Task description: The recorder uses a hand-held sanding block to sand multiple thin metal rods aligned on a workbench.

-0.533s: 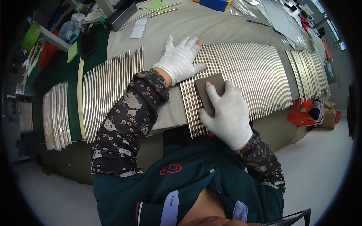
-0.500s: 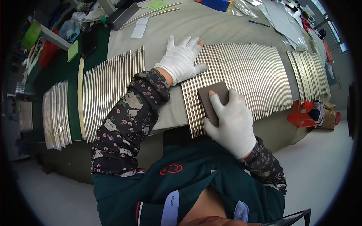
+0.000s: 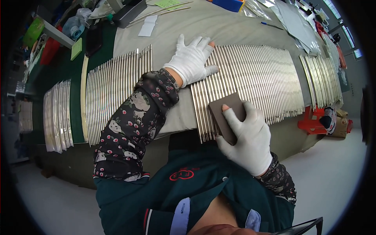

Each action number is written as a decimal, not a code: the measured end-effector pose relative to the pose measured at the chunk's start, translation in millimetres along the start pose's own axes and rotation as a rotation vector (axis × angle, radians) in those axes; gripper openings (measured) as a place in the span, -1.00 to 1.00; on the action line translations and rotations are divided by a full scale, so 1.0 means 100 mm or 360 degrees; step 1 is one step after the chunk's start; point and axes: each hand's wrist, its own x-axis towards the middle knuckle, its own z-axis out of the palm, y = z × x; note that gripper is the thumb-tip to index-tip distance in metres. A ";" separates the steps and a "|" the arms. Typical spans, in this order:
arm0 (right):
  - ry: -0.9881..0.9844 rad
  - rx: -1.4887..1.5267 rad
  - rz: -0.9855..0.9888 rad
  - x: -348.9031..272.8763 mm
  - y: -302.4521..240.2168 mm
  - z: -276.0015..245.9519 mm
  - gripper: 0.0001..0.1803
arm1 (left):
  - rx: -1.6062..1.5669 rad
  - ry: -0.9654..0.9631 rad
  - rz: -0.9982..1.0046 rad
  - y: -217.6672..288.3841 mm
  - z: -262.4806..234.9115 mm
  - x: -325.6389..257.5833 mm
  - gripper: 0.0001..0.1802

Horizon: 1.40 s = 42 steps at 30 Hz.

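Head view. The left hand (image 3: 192, 58), in a white knit glove, lies flat with fingers spread on the far ends of a row of slim, shiny metal rods (image 3: 258, 82); it grips nothing. The right hand (image 3: 246, 139), gloved alike, presses a dark brown rectangular sanding block (image 3: 225, 115) onto the near ends of the same rods, fingers curled round its edges, one bare fingertip showing through the glove.

The rods lie side by side on a grey-beige cloth-covered table (image 3: 219, 27). A second batch of rods (image 3: 113, 94) lies to the left, partly on a dark green mat (image 3: 74, 82), and a third bundle (image 3: 58, 113) further left.

At the far edge: a white paper slip (image 3: 148, 25), a green card (image 3: 76, 49), a blue box (image 3: 231, 4), clear plastic bags (image 3: 290, 19). A red container (image 3: 311, 121) stands lower right.
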 end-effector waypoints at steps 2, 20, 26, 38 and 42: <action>-0.0152 -0.0034 0.0047 0.11 -0.06 0.09 -0.33 | -0.0015 0.0042 0.0012 0.00 -0.02 -0.01 -0.14; -0.0119 -0.0073 0.0060 0.31 0.00 0.15 -0.42 | -0.0016 -0.0012 -0.0033 0.03 -0.06 -0.01 -0.16; -0.0088 0.0122 -0.0081 0.02 0.10 0.00 -0.40 | 0.0032 -0.0074 -0.0026 0.00 -0.01 0.04 -0.12; -0.0127 -0.0020 -0.0316 -0.74 0.32 -0.14 -0.25 | 0.0145 -0.0011 0.0295 0.06 0.03 -0.03 -0.19; 0.0198 -0.0095 -0.0760 -0.72 0.49 0.15 -0.36 | 0.0028 0.0101 0.0301 0.06 0.04 -0.06 -0.26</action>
